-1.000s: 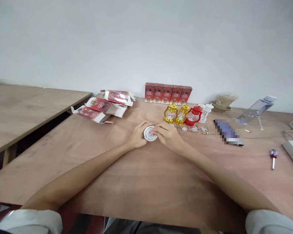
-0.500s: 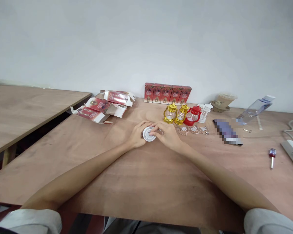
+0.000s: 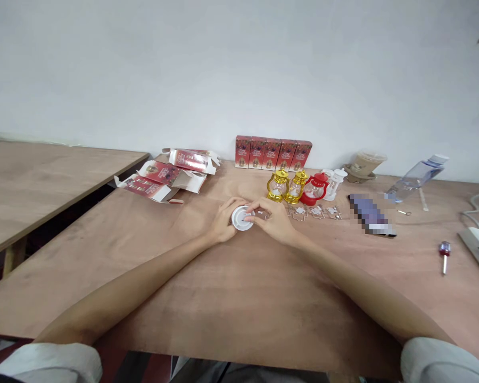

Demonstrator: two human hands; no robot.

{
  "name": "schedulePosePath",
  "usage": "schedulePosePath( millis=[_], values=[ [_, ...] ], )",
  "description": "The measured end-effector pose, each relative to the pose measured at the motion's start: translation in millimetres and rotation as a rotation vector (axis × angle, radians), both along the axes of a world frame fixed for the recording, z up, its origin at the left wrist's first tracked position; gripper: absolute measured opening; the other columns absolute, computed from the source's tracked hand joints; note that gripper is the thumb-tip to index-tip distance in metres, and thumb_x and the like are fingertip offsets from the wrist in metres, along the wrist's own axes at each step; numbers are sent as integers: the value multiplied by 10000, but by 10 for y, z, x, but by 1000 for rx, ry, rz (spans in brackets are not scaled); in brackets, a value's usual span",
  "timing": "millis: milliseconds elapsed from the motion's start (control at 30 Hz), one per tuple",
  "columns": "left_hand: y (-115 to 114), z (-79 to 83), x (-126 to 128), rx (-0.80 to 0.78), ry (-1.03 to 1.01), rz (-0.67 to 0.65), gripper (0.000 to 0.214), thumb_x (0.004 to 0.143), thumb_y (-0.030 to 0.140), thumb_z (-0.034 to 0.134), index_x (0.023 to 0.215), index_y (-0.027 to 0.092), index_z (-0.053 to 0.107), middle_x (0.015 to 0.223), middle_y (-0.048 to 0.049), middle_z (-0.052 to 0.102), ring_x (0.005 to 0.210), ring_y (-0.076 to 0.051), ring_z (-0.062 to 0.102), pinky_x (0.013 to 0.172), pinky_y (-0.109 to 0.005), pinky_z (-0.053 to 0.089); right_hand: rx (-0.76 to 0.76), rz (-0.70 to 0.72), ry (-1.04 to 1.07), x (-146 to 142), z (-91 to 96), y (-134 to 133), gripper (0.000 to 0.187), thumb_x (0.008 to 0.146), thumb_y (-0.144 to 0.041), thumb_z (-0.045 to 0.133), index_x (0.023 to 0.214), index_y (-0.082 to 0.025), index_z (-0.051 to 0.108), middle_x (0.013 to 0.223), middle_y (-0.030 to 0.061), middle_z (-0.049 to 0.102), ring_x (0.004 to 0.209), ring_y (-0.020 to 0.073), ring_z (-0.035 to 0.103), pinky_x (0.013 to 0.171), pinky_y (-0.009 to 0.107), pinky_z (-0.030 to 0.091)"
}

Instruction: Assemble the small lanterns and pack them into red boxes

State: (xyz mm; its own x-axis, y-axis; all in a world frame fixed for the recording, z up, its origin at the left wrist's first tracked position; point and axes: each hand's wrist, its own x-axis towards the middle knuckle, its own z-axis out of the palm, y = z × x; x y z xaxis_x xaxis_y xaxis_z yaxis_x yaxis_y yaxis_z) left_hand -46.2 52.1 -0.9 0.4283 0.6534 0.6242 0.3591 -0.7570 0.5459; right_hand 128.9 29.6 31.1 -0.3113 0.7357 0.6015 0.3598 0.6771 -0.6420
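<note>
One round white piece (image 3: 238, 219) between our left hand (image 3: 222, 223) and right hand (image 3: 276, 221)

We have the piece at the centre of the frame, above the wooden table (image 3: 223, 303), its round face visible. The left fingers curl around its rim. The right thumb and forefinger bend toward each other, tips at the face; we cannot tell whether they pinch anything small there.

Right of centre, we see two gold lanterns (image 3: 277, 197), a red lantern (image 3: 310, 200) and a white lantern (image 3: 335, 186) in a row, with bent wire pieces (image 3: 299, 213) before them. Five red boxes (image 3: 271, 153) stand behind. Opened cartons (image 3: 165, 173) lie left of centre; a screwdriver (image 3: 444, 252) lies toward the lower right.
</note>
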Motion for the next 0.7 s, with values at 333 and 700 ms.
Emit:
schedulePosePath(
  millis=[333, 700],
  values=[
    [46, -56, 9, 26, -83, -26, 258, 748, 184, 562, 998, 169, 623, 1017, -77, 639, 949, -209, 610, 836, -351, 502, 32, -41, 97, -30, -126, 10, 11, 746, -222, 706, 753, -219, 698, 801, 13, 727, 777, 168, 669, 715, 280, 510],
    [15, -23, -1, 12, -53, 17, 287, 747, 214, 568, 1026, 177, 621, 1035, -85, 639, 979, -225, 609, 847, -359, 492, 104, 8, 112, -44, -155, -15, 79, 787, -251, 676, 721, -213, 655, 877, 39, 719, 881, 182, 670, 827, 330, 519]
  ],
)
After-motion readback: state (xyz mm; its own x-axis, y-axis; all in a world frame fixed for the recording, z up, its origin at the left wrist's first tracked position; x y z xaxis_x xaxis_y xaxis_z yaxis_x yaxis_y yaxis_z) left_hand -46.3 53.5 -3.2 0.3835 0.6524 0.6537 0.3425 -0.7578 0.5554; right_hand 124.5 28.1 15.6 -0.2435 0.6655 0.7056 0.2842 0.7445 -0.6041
